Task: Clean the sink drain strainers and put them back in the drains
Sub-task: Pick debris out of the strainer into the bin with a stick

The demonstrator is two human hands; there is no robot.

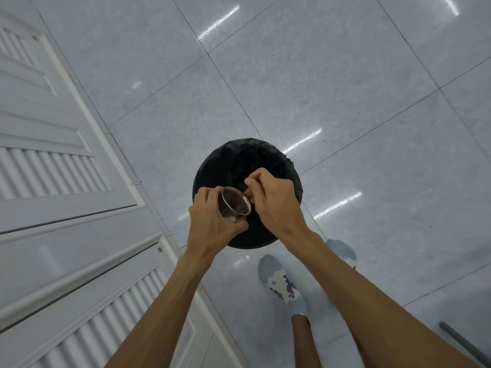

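The left hand (211, 221) grips the metal strainer (236, 207) round its wall, tilted over the black-lined bin (233, 158) on the floor (345, 88). The right hand (275, 201) pinches a thin red stick (245, 194) whose tip reaches inside the cup. For a good scrape, the strainer is probably best held directly above the bin's opening and tipped further, so loosened dark residue drops into the bin. Short strokes along the perforated wall should clear the holes.

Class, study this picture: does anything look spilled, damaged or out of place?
Nothing looks spilled or damaged. The strainer, gripped by the left hand, is grimy inside; the right hand pokes it with a red stick over the bin.
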